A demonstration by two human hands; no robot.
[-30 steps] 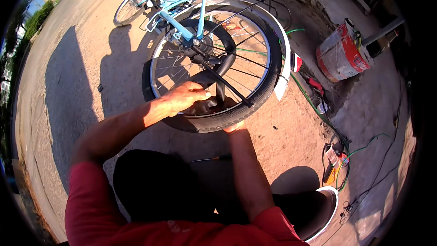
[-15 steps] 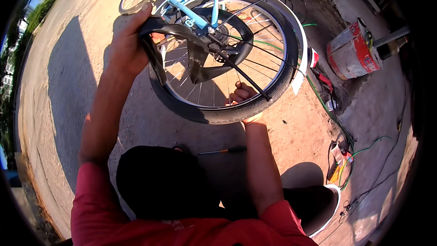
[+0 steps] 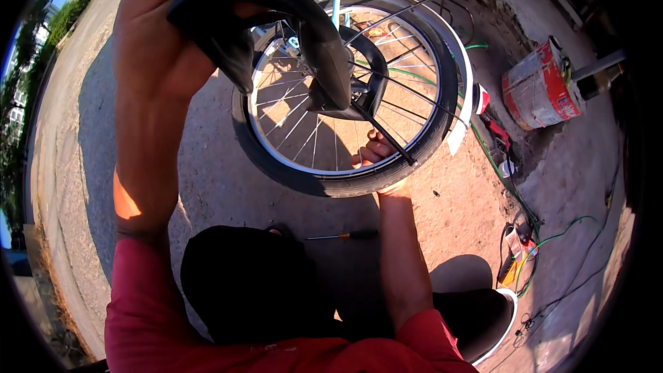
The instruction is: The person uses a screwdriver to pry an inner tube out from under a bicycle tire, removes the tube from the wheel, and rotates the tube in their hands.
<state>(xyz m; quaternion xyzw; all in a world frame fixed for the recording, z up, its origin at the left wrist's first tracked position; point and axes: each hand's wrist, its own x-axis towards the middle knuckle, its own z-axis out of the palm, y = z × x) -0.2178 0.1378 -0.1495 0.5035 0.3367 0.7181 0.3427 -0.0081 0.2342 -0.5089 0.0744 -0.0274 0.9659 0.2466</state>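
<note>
Left hand (image 3: 157, 48) now sits higher and nearer the camera than before, fingers clamped on black inner tube (image 3: 323, 62); right hand (image 3: 373, 151) still curls round wheel (image 3: 331, 186) edge.

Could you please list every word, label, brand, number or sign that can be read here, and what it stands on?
No text is clear enough to quote.
Red-and-white bucket: label marking, too small and blurred.
Red shirt: faint pale chest print, unreadable.
Black bicycle tyre: no legible lettering.
Black inner tube: no legible lettering.
</note>
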